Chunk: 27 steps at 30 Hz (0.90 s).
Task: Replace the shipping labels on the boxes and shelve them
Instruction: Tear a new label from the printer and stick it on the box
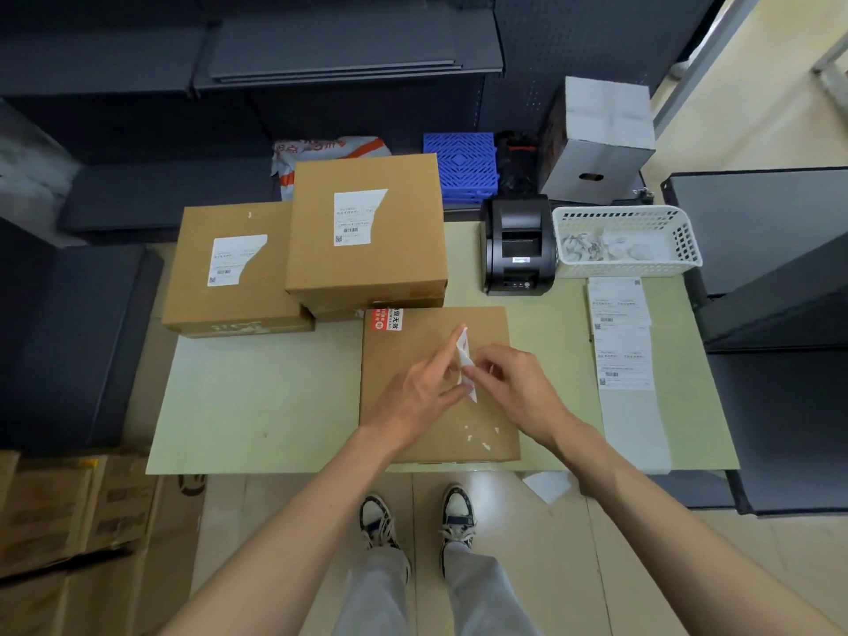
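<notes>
Flattened cardboard [78, 511] lies on the floor at the far left, beside a pale green table [257, 406]. At the table's back left sits a brown box [220, 273] with a torn white label [231, 259] on its top, and just beside it a taller stack of boxes [367, 231] carries a similar torn label [355, 218]. Nearer the person, a flat brown box [440, 420] lies at the table's front middle, with a red-and-white sticker [388, 319] at its back left corner and small white paper scraps [482, 436] stuck to its top. Above this box the left hand [420, 387] and the right hand [518, 385] meet, both pinching a crumpled peeled label [465, 360] between their fingertips. Behind them stands a black label printer [516, 245], with a white basket [626, 241] of paper scraps touching its right side. In front of the basket, a strip of fresh labels [624, 360] lies along the table's right edge. Dark shelving [780, 268] stands at the far right.
</notes>
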### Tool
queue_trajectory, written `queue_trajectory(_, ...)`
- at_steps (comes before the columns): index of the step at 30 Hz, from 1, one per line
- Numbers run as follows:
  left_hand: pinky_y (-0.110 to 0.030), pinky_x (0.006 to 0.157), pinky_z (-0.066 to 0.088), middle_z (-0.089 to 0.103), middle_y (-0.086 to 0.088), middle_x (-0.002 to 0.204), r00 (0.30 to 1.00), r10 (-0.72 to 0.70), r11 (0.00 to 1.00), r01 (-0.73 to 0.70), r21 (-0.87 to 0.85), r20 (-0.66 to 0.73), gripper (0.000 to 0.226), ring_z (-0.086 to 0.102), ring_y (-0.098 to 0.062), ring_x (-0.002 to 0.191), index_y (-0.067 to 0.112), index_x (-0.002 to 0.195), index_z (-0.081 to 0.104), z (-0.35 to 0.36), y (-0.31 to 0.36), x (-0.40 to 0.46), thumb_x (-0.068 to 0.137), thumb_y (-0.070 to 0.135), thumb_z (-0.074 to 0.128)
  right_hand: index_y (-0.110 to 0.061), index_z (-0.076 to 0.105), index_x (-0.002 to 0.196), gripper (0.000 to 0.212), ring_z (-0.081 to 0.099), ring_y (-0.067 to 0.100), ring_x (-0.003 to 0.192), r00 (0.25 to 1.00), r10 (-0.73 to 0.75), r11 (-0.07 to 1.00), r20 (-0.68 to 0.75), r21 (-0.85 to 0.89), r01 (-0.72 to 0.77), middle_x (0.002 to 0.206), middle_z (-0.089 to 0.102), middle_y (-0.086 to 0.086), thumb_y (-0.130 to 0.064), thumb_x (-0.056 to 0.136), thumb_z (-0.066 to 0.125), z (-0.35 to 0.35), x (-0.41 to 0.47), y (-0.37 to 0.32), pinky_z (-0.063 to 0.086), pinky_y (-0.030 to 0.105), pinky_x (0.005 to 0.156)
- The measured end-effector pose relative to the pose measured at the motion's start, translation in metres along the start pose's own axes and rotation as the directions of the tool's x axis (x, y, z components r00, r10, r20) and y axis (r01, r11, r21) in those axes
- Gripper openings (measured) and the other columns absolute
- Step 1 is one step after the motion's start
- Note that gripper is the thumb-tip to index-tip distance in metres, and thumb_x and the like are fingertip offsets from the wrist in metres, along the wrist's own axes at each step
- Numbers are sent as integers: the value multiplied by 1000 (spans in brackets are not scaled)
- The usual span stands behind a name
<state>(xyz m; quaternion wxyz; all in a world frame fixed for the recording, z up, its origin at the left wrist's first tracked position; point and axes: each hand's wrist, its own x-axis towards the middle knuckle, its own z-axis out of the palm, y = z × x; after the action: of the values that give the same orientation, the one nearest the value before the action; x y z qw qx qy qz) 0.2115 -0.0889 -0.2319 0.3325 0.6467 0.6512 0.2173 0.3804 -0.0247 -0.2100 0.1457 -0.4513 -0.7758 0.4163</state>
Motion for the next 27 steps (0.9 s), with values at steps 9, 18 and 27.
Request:
queue_trajectory(9,-27,64,47,56,16,81,990,2,991,-21,-135,-141,32,56,-2,71,16,131,61,-14,19,18,101,26,59,-25,75,97,15,51,0,58,991,134,963,-30,239,-123,70,65,-18,-35,86,72,-33,5,-18,41,15,59)
queue_trajectory(18,-43,62,52,69,-9,71,957,-158,919,53,-390,-244,16,57,-14,59,26,93,77,-31,80,48,100,28,63,-14,70,102,14,55,7,57,985,170,886,-16,439,-146,80,74,5,-15,88,71,-69,6,-20,47,27,55)
queue_trajectory(27,-40,94,44,56,-10,107,988,113,992,-118,42,108,33,54,-23,101,10,129,54,-42,112,84,98,16,45,-1,69,87,5,50,12,49,955,232,877,-184,465,-124,65,65,4,2,86,65,-109,22,-33,40,20,50)
